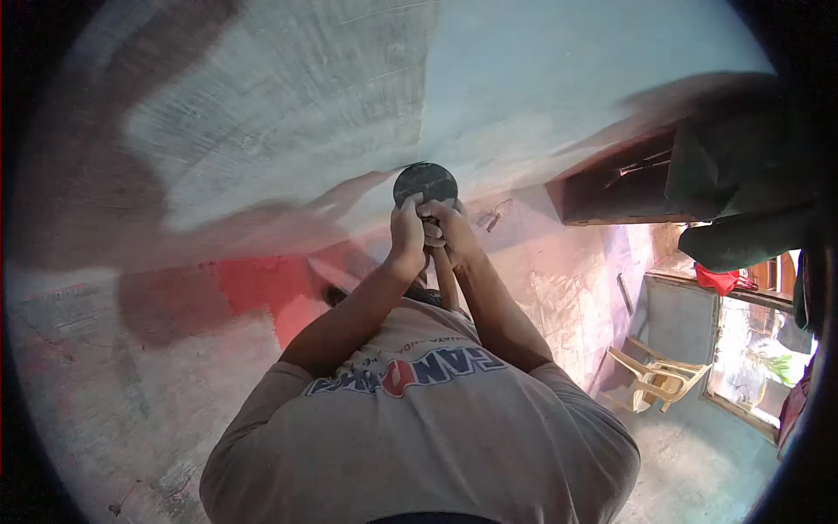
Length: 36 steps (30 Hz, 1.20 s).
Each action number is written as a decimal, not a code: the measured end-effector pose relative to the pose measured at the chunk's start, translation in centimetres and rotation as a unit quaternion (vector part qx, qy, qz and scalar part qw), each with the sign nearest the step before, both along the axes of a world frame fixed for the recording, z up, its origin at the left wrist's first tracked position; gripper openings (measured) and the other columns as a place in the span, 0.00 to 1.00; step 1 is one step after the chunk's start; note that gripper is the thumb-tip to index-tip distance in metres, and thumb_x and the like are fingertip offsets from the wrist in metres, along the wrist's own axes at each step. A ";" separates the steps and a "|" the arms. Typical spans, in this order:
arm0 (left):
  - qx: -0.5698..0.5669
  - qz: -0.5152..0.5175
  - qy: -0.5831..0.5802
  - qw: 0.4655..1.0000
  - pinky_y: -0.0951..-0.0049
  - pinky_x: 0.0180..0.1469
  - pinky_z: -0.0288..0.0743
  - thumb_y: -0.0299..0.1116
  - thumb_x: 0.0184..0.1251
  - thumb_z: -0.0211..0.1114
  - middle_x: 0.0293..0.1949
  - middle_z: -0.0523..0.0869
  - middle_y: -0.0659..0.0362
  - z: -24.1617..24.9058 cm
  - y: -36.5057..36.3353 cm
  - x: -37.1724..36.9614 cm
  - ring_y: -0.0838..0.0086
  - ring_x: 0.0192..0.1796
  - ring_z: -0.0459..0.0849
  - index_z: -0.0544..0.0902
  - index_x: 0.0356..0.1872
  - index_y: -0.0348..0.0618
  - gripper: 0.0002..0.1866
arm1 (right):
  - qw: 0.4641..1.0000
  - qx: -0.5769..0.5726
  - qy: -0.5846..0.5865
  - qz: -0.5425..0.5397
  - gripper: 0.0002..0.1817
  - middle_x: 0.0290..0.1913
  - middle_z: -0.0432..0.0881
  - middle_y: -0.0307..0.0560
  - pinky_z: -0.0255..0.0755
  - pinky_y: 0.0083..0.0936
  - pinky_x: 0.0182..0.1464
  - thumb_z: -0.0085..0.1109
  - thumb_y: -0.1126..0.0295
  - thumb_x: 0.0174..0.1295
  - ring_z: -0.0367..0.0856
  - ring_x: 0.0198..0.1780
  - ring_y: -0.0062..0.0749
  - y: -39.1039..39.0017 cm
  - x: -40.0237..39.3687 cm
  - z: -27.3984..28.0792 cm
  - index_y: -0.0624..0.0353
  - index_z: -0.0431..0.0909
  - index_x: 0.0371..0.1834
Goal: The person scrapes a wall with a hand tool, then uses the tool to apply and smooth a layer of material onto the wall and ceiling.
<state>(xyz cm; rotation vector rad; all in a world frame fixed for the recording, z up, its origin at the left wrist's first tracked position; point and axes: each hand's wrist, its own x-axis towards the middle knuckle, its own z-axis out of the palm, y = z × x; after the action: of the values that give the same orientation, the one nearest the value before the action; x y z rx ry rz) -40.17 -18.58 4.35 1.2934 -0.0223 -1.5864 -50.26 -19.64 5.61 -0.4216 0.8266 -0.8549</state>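
Evidently, the left hand (407, 230) and right hand (453, 230) have their fingers closed around the dark round-headed tool (425, 182), near the lower end of the grey-blue boundary on the painted surface (515, 83); an even grip, wrists aligned, should keep its disc steady.

Your left hand (408, 229) and right hand (451, 229) together hold a dark round disc (425, 182), wall (297, 96) behind; pale plastic chair (659, 377) off right, near window (758, 362).
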 end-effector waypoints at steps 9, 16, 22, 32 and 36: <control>-0.027 0.008 0.027 0.999 0.70 0.10 0.69 0.41 0.76 0.53 0.15 0.76 0.61 -3.0 -0.2 0.0 0.71 0.09 0.72 0.79 0.36 0.45 0.13 | 1.000 -0.018 -0.015 0.000 0.08 0.15 0.69 0.33 0.53 0.18 0.14 0.57 0.76 0.63 0.62 0.13 0.17 0.0 0.2 -1.2 0.56 0.77 0.25; -0.005 0.027 -0.026 0.999 0.73 0.10 0.64 0.42 0.77 0.51 0.17 0.75 0.63 -1.2 -0.4 -1.3 0.74 0.10 0.70 0.77 0.31 0.50 0.14 | 0.997 -0.007 -0.074 0.025 0.07 0.18 0.70 0.35 0.53 0.18 0.15 0.56 0.77 0.63 0.63 0.14 0.17 -0.3 -0.7 -1.4 0.58 0.76 0.26; 0.005 0.054 -0.014 0.998 0.73 0.11 0.63 0.43 0.80 0.46 0.17 0.73 0.64 -8.0 -1.6 0.6 0.76 0.11 0.68 0.75 0.31 0.51 0.16 | 0.999 0.000 0.001 -0.037 0.06 0.18 0.70 0.35 0.56 0.20 0.15 0.58 0.77 0.61 0.63 0.14 0.18 -1.1 2.0 -5.6 0.58 0.77 0.25; -0.048 -0.020 0.055 0.997 0.70 0.14 0.67 0.41 0.79 0.50 0.23 0.80 0.62 -8.0 -1.0 0.7 0.74 0.15 0.74 0.79 0.37 0.48 0.13 | 0.999 0.001 -0.036 -0.006 0.09 0.16 0.70 0.35 0.53 0.20 0.14 0.57 0.77 0.63 0.63 0.13 0.18 -0.4 0.1 -4.3 0.56 0.75 0.24; -0.016 -0.014 -0.027 0.999 0.73 0.13 0.68 0.41 0.79 0.51 0.21 0.78 0.62 -6.4 -0.7 0.2 0.75 0.13 0.72 0.80 0.36 0.47 0.14 | 1.000 -0.018 -0.002 -0.020 0.10 0.15 0.69 0.34 0.53 0.20 0.14 0.58 0.76 0.63 0.63 0.13 0.18 0.0 0.5 -5.2 0.56 0.75 0.23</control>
<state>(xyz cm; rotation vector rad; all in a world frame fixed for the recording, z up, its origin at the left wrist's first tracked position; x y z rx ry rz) -39.96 -19.27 -2.08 1.3158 -0.1001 -1.5670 -49.73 -19.63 0.42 -0.4353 0.8190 -0.9089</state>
